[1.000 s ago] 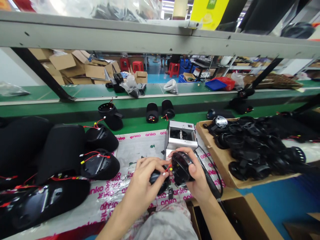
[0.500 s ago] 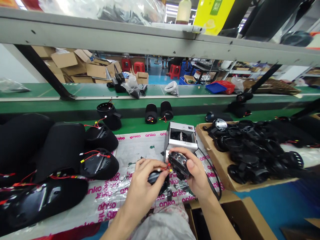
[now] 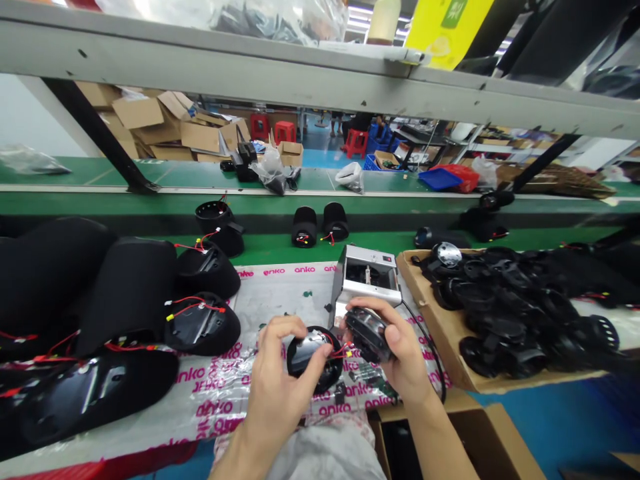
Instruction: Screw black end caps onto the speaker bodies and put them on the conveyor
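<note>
Cap (image 3: 369,335) was grasped in right hand (image 3: 406,353), thumb on one side, fingers round the other, held just in front of machine (image 3: 373,291). Housing (image 3: 306,352) was at left hand (image 3: 279,365), over the sheet (image 3: 273,293); thumb and fingers were spread across it, wires not pinched. Whether it was firmly gripped, or rested on the sheet, could not be told.

Main risk: wires (image 3: 341,351) hung loose between housing and cap; if the two were brought together, strands could be trapped, nicked or kinked. If cap were pulled away too far, wires might be tugged, should they be joined to it (ends too small to tell). Housing could be spun or slid on the slick sheet by a light thumb. If cap slipped, box (image 3: 515,433) below could catch it.
</note>
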Motion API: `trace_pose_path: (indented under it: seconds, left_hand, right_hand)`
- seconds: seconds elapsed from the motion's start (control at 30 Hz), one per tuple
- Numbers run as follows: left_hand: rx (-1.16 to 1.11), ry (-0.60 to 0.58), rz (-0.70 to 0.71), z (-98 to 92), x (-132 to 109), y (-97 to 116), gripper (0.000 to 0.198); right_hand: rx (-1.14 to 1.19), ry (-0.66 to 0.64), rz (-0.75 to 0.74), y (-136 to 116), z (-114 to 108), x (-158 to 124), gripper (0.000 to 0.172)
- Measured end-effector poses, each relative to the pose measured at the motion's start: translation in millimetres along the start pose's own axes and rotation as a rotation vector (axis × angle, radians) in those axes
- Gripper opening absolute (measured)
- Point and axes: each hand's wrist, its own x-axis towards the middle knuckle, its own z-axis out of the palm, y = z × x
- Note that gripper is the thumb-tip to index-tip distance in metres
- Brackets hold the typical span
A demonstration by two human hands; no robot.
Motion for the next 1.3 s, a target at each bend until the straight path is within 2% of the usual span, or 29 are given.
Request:
trace_pose_path:
  seconds: [0.07,0.17,0.27,0.33,0.5,0.67,0.83,0.93,1.1,1.3]
  left_hand:
    - [0.100,0.018,0.120,-3.9,-3,4,0.024]
    - [0.217,-0.110,0.198,-6.7,-5,11,0.019]
    - [0.272,-0.189,0.197,-4.2,-2,14,0.026]
    - [0.279,-0.196,0.208,-0.9,2,15,0.028]
    - [0.199,-0.170,0.233,6.5,13,19,0.015]
    - [0.095,-0.257,0.228,8.4,18,16,0.014]
    - [0.068,-0.248,0.185,9.8,18,15,0.019]
    - [0.049,-0.238,0.181,10.2,18,16,0.021]
    - [0.023,-0.234,0.197,4.8,14,10,0.023]
    - [-0.034,-0.235,0.140,0.3,7,4,0.022]
  right_hand:
    - [0.057,0.022,0.052,2,2,-3,0.053]
    - [0.126,0.033,0.102,3,5,-9,0.052]
    - [0.170,0.013,0.124,-1,5,-15,0.051]
    - [0.183,0.004,0.124,-3,5,-18,0.051]
    - [0.200,0.005,0.105,-5,1,-18,0.052]
    - [0.195,-0.044,0.114,-11,-8,-18,0.058]
    - [0.225,0.040,0.070,-15,-12,-10,0.058]
    - [0.178,0.070,0.058,-6,-8,-1,0.056]
    - [0.002,0.042,0.044,11,0,8,0.052]
    - [-0.126,-0.014,0.038,6,0,2,0.053]
